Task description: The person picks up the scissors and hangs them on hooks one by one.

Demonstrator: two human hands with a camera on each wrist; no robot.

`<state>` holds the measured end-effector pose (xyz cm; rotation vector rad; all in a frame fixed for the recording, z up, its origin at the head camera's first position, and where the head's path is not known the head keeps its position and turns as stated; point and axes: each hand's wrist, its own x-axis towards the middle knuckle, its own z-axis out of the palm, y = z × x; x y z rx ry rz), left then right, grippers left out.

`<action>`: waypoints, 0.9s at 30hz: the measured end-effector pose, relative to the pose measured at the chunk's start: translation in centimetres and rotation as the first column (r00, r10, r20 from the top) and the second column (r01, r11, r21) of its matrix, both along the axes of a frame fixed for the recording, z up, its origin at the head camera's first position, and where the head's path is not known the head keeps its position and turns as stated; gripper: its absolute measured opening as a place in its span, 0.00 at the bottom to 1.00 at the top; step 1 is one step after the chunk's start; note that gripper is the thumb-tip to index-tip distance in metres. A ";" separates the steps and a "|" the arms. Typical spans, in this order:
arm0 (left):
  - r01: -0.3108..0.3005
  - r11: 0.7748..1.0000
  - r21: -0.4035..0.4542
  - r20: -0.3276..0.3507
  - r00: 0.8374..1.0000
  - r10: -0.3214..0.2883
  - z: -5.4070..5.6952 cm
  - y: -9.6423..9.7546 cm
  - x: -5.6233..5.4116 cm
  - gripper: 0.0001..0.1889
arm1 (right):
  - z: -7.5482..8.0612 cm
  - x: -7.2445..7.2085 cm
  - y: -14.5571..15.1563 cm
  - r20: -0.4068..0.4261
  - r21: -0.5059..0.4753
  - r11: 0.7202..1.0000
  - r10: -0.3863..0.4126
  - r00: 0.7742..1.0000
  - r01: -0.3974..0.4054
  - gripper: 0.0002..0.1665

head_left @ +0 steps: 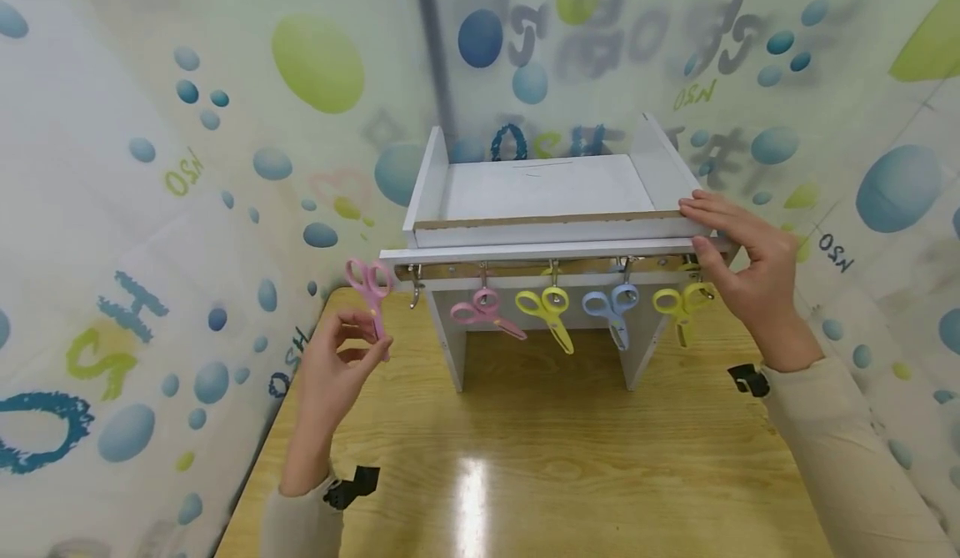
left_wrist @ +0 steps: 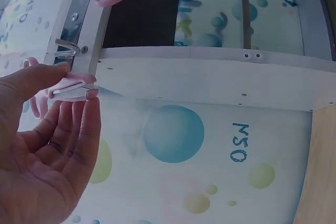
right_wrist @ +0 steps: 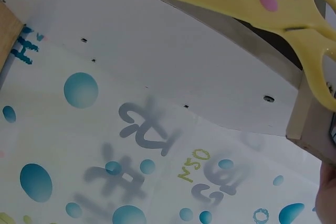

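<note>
My left hand (head_left: 333, 374) pinches a pair of pink scissors (head_left: 377, 312) by the blade end, thumb against fingertips, with the handle loops upward. These scissors are just left of the shelf's leftmost hook (head_left: 415, 289), which carries nothing. In the left wrist view the scissors (left_wrist: 73, 84) overlap the rail close below that hook. My right hand (head_left: 757, 270) rests on the right end of the small white shelf (head_left: 525, 233), fingers extended over the top corner and thumb at the front edge. Closest to it hang yellow scissors (head_left: 683, 309), large in the right wrist view.
Along the metal rail hang other pink scissors (head_left: 487, 314), yellow scissors (head_left: 551, 316) and blue scissors (head_left: 613, 312). The shelf stands on two side panels on a wooden table (head_left: 562, 458). Patterned sheets (head_left: 150, 249) surround the table at the sides and back.
</note>
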<state>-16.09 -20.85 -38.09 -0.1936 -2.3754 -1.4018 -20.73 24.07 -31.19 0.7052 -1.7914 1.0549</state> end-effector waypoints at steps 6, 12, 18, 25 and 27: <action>0.067 0.994 -0.082 -0.117 0.990 -0.076 -1.0 0.8 0.5 0.16 | 0.1 0.0 0.0 -0.004 -0.001 1.000 -0.009 1.000 0.009 0.18; 0.056 0.988 -0.143 -0.102 0.992 -0.071 -2.0 1.3 0.3 0.18 | 0.1 0.0 0.0 -0.003 -0.002 1.000 -0.010 1.000 0.010 0.18; 0.062 0.992 -0.111 -0.081 0.994 -0.071 -3.4 1.9 -0.2 0.18 | 0.1 0.0 -0.1 -0.006 -0.008 1.000 -0.001 1.000 0.001 0.19; 0.090 0.995 -0.041 -0.055 0.994 -0.092 -4.9 2.6 -1.1 0.16 | 0.1 0.0 -0.2 -0.007 -0.011 1.000 0.000 1.000 0.000 0.19; 0.105 0.994 -0.026 -0.037 0.994 -0.106 -5.2 2.8 -1.5 0.16 | 0.2 0.1 -0.1 -0.004 0.001 1.000 -0.001 1.000 0.001 0.18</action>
